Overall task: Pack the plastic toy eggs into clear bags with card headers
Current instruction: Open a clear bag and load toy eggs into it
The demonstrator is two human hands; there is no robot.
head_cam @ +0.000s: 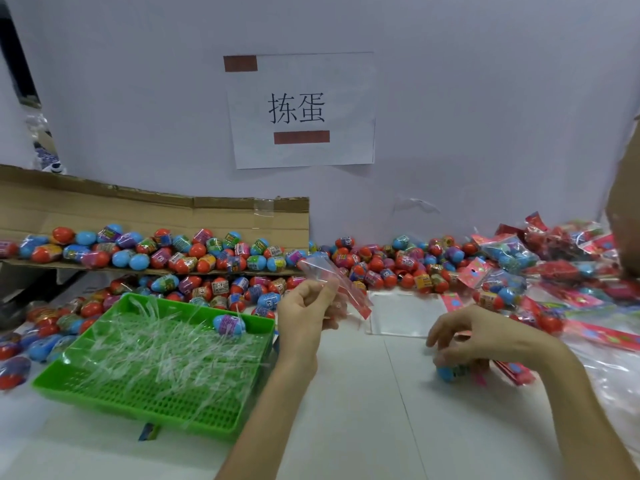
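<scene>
loading one bag: left hand (304, 317) pinches an empty clear bag (332, 278) held above the table. right hand (474, 336) curls round a blue egg (450, 372) lying on the table, view blurred. next, probably: open the bag mouth and slip the egg in. loose eggs (381, 268) heaped behind.

bright, even light, soft shadows; wide-angle bending at edges, right hand (474, 337) motion-blurred.

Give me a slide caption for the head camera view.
Left hand holds a clear bag, right hand grips a blue egg, loose eggs heaped behind.
</scene>
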